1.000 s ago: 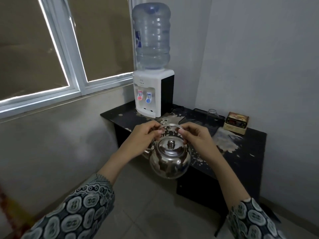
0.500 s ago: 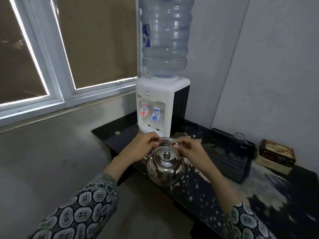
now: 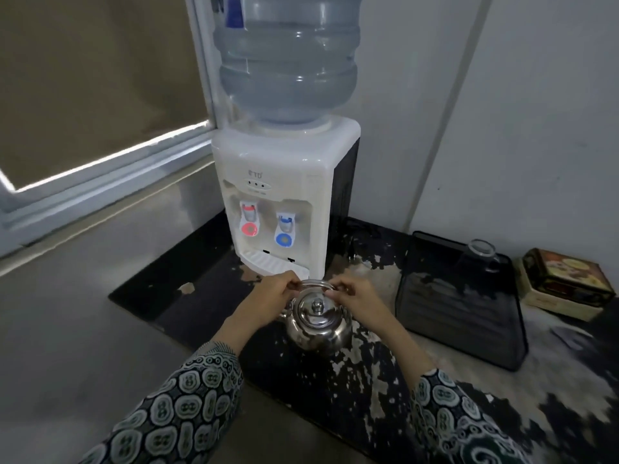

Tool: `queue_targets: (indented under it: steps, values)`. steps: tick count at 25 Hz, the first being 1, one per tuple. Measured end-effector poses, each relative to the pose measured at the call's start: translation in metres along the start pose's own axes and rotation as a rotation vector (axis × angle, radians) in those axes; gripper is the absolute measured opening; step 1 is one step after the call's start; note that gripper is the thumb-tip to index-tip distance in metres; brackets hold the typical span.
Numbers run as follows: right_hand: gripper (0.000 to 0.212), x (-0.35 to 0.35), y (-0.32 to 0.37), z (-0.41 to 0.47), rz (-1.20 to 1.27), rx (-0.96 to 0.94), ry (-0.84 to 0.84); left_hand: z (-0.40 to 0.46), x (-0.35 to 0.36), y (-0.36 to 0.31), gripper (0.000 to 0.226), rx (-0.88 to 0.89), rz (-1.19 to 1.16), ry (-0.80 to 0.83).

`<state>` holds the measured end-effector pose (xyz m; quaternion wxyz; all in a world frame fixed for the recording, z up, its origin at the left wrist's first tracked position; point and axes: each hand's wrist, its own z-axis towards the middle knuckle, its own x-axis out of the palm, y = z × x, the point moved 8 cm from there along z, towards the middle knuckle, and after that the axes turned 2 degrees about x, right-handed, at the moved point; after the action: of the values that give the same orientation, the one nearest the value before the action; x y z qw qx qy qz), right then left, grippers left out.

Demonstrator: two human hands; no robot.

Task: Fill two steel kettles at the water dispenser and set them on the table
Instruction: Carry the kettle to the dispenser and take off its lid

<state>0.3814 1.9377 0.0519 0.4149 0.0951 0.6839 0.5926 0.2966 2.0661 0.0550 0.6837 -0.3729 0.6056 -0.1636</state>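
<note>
A shiny steel kettle (image 3: 318, 324) with its lid on is low over the black table (image 3: 201, 289), just in front of the white water dispenser (image 3: 284, 195); whether it touches the tabletop I cannot tell. My left hand (image 3: 271, 301) grips the left end of its arched handle. My right hand (image 3: 355, 296) grips the right end. The dispenser has a red tap (image 3: 248, 222) and a blue tap (image 3: 284, 231) above a drip tray (image 3: 271, 264). Only one kettle is in view.
A big water bottle (image 3: 288, 58) sits on top of the dispenser. A black tray (image 3: 459, 306) with a glass (image 3: 482, 254) lies to the right, and a printed tin box (image 3: 566, 283) beyond it. The tabletop's coating is peeling. A window (image 3: 100, 78) is at the left.
I have come closer to the dispenser. Both hands have carried the kettle forward and lowered it over the table in front of the drip tray.
</note>
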Motion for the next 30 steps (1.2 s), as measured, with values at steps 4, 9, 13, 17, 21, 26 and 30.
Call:
queue_targets:
  steps: [4, 9, 13, 17, 21, 26, 30]
  values:
    - [0.01, 0.01, -0.021, 0.025, -0.042, 0.081, -0.046, 0.036, 0.006, 0.029, 0.006, 0.018, -0.05, 0.093]
    - [0.005, 0.015, -0.033, 0.037, -0.041, 0.175, -0.077, 0.062, 0.016, 0.05, 0.009, 0.037, -0.113, 0.149]
    - [0.007, 0.024, -0.044, 0.034, 0.006, 0.218, -0.105, 0.067, 0.024, 0.063, 0.01, 0.084, -0.136, 0.175]
    - [0.01, 0.022, -0.05, 0.036, 0.015, 0.219, -0.165, 0.071, 0.027, 0.068, 0.01, 0.082, -0.194, 0.191]
    - [0.014, 0.017, -0.057, 0.037, 0.113, 0.293, -0.165, 0.078, 0.035, 0.071, 0.009, 0.072, -0.241, 0.254]
    - [0.023, 0.02, -0.092, 0.048, 0.006, 0.357, -0.247, 0.089, 0.046, 0.085, 0.026, 0.012, -0.253, 0.096]
    - [0.034, 0.03, -0.101, 0.045, -0.306, 0.493, -0.31, 0.084, 0.048, 0.093, 0.038, -0.053, -0.172, -0.006]
